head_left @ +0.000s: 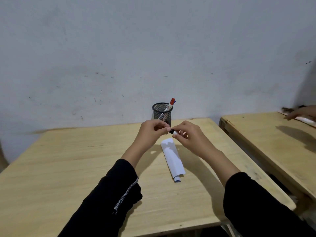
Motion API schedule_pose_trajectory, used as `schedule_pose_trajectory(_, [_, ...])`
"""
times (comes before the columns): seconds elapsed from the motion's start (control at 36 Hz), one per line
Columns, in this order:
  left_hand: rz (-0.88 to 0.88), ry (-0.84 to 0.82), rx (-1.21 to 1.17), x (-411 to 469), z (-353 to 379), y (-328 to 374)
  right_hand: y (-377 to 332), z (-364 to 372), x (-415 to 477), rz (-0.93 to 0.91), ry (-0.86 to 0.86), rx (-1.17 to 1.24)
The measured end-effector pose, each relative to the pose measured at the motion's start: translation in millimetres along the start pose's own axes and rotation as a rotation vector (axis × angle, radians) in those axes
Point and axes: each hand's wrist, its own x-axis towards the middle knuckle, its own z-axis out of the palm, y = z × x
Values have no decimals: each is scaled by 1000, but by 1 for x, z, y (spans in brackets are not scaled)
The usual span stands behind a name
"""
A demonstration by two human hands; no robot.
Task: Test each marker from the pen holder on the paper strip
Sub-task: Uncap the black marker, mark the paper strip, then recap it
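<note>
A black mesh pen holder point(162, 112) stands at the table's far edge by the wall, with a red-capped marker point(171, 103) leaning out of it. Just in front of it, above the table, both hands meet on a white marker with a black cap point(173, 132). My left hand point(151, 130) pinches the black cap end. My right hand point(189, 135) grips the white barrel. Below the hands a white paper strip point(172, 157) lies flat on the table, its near end curled into a small roll.
The wooden table point(68, 159) is bare to the left and right of the paper. A second wooden table point(266, 134) stands to the right across a narrow gap. Another person's hand point(299, 113) rests on its far end. A grey wall rises behind.
</note>
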Motion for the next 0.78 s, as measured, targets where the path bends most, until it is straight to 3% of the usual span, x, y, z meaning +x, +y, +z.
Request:
schedule_pose_trajectory(0.22, [-25,162,-189,-5,-6,-9,13,-13,-7,125,21,118])
schedule_pose_trajectory(0.47, [-109,244,-509,-15,0,-14,5,-19,-14,376,243,891])
schedule_pose_trajectory(0.64, [-118,229,-572,-17,11,-11,-6,-6,-13,513,391,1401])
schedule_pose_trajectory(0.78, [-110,187,-544,-18,22,-8,-14,12,-10,436,311,1301])
